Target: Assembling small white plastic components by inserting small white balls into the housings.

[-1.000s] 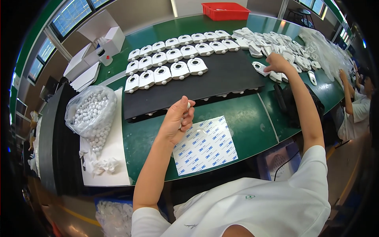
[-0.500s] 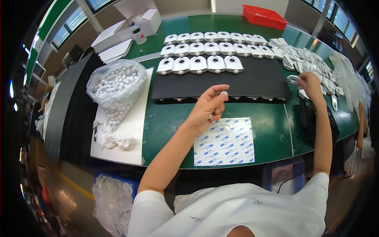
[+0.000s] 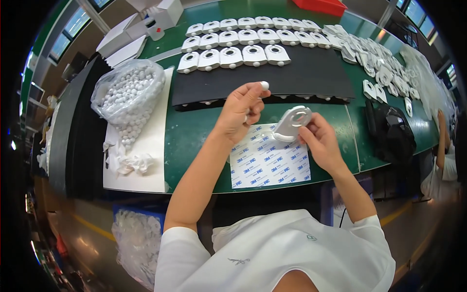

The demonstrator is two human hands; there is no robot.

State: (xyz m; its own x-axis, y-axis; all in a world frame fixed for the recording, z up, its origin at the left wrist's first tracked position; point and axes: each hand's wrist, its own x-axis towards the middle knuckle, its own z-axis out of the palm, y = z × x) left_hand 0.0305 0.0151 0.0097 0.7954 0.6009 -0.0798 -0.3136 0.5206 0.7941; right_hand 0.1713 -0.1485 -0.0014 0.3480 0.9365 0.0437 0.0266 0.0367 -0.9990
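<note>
Between the thumb and forefinger of my left hand [image 3: 239, 111] is a small white ball [image 3: 264, 85]; a bit of white also shows by its curled lower fingers. My right hand [image 3: 318, 139] grips a flat white plastic part [image 3: 292, 122] with a round hole, tilted above a sheet printed in blue [image 3: 270, 163]. Beyond the hands, matching parts [image 3: 228, 58] stand in three rows on a black board [image 3: 292, 80], each front-row one with a white ball at its lower edge.
On the left, a clear bag of white balls [image 3: 129, 92] rests on a white board [image 3: 155, 170] beside crumpled tissue [image 3: 134, 164]. A heap of loose white parts [image 3: 379, 63] lies at the right, near a black bag [image 3: 389, 129]. A red tray [image 3: 321, 5] stands at the back.
My right hand has come from the heap at the right to the middle, bringing the white part over the printed sheet. My left hand still pinches the ball. The view has shifted slightly.
</note>
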